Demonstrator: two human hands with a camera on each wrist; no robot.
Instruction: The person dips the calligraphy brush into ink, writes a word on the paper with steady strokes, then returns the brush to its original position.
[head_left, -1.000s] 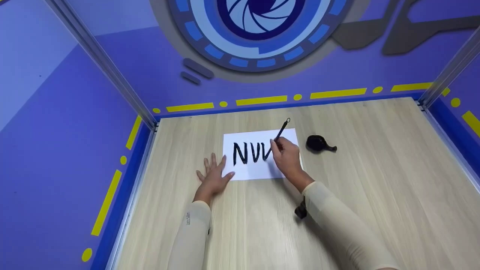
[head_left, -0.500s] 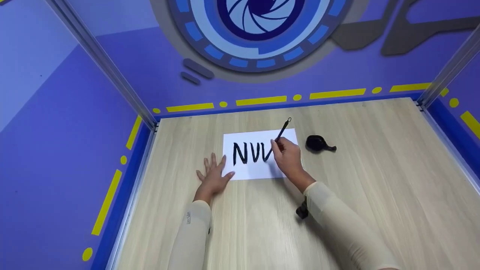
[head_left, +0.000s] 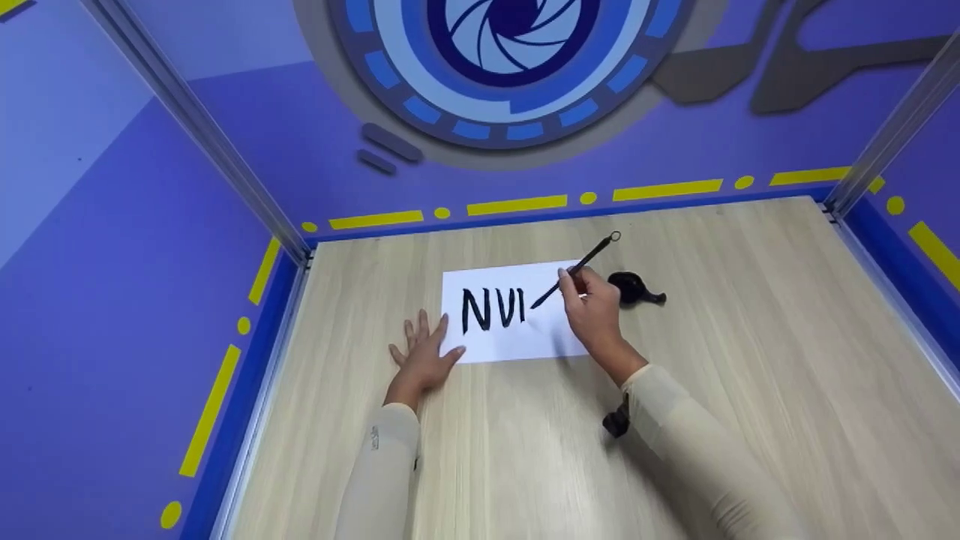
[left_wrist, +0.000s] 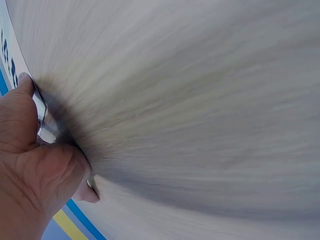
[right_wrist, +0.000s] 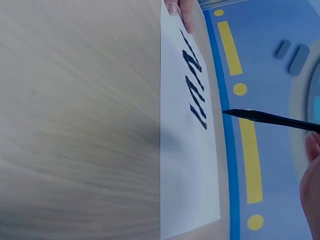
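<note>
A sheet of white paper (head_left: 510,349) lies on the wooden table, bearing thick black brush strokes (head_left: 476,310) that read like N, V and an upright stroke. Fingers spread, my left hand (head_left: 424,358) rests at the sheet's left edge, thumb on its lower corner. My right hand (head_left: 598,313) pinches a slim black writing brush (head_left: 592,255) with a loop at its top end. In the right wrist view the brush (right_wrist: 272,118) has its pointed tip raised off the paper, right of the last stroke in the head view.
A small round black dish (head_left: 631,288) with a short spout or handle stands right of the paper, partly behind the right hand. Blue-purple panels (head_left: 517,176) with yellow marks wall the table (head_left: 495,450) at the back and sides.
My right hand has moved right and lifted the brush off the paper, tilting it further over and uncovering the last stroke. My left hand stays in place. The head view has shifted slightly.
</note>
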